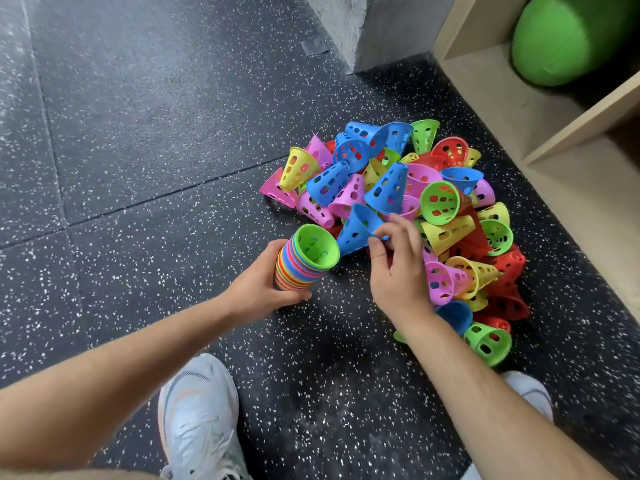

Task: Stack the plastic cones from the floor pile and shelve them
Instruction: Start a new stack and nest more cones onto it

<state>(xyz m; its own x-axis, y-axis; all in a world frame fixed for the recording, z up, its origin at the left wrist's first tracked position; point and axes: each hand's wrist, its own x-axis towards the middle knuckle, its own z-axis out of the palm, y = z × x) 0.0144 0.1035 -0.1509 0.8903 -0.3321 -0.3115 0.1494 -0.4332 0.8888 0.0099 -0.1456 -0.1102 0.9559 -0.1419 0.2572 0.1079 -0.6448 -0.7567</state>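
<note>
A pile of perforated plastic cones (pixel 433 209) in blue, pink, yellow, green and red lies on the dark speckled floor beside the shelf. My left hand (pixel 263 285) grips a nested stack of cones (pixel 304 258), wide ends up, with a green cone innermost on top. My right hand (pixel 398 265) pinches the rim of a blue cone (pixel 358 228) at the near edge of the pile, right beside the stack.
A light wooden shelf unit (pixel 540 109) stands to the right of the pile, with a green ball (pixel 568 36) in its upper compartment. A grey wall corner (pixel 360 29) rises behind the pile. My white shoes (pixel 201 417) stand on the floor below my arms.
</note>
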